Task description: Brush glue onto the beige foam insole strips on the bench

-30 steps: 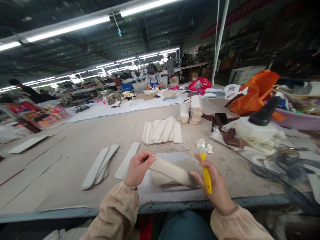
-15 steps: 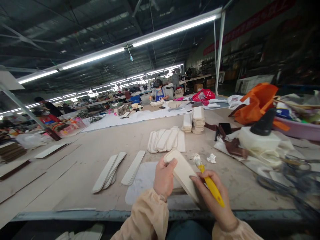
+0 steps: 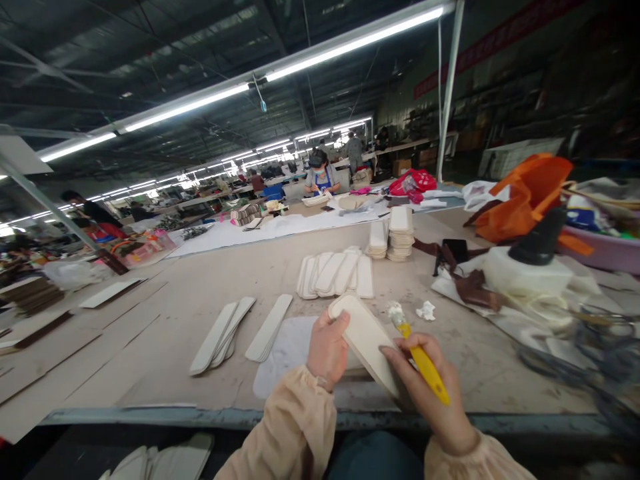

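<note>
My left hand [image 3: 327,348] grips the far rounded end of a beige strip-shaped piece [image 3: 367,340] and holds it tilted above the table edge. My right hand [image 3: 430,393] supports the near end of the same piece and also holds a yellow-handled brush [image 3: 423,363], whose white glue-caked bristles point away from me. Under the piece lies a whitish work sheet [image 3: 285,350] on the brown table [image 3: 165,313].
Loose beige strips [image 3: 227,330] lie left of my hands, a fanned row [image 3: 335,273] and two stacks [image 3: 395,233] farther off. A white glue jug with black spout [image 3: 533,270], scissors [image 3: 590,340], brown scraps and an orange bag [image 3: 520,197] crowd the right. A seated person [image 3: 320,175] works across.
A second ago the piece was held lengthwise between my hands; it has since swung so its far end points away and up. The camera shifted, and my hands sit nearer the table edge.
</note>
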`<state>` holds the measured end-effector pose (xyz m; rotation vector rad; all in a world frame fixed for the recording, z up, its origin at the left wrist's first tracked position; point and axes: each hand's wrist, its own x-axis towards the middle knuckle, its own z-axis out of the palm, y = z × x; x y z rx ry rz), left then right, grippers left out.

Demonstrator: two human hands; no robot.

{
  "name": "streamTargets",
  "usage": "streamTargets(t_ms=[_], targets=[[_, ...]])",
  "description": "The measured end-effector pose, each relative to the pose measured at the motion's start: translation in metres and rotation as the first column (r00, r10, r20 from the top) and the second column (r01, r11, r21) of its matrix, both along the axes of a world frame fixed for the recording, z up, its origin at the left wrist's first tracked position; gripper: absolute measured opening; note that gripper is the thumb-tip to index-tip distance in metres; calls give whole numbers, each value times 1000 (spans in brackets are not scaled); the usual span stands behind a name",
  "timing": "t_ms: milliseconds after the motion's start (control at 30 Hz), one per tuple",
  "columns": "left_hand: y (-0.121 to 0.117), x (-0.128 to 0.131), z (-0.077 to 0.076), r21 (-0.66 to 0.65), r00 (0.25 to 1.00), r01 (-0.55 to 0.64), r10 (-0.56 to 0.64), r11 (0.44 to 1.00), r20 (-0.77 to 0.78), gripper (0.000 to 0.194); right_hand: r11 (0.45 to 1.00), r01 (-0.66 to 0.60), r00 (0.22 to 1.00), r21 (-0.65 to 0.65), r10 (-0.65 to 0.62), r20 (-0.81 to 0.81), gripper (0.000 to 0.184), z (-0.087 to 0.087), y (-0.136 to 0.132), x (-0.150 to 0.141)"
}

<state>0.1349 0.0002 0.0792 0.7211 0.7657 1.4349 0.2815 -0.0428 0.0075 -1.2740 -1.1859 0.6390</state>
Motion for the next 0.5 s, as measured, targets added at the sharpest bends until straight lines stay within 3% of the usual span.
streamTargets(t_ms=[300,500], targets=[[32,-45,17,-81,987,-120,128,989,101,10,991,-135,988,-14,134,-78,33,8,-3,22],[42,-64,16,-153,952,-251,272,956,137,21,994,-99,991,-35,96,-93,35,1,3,19]])
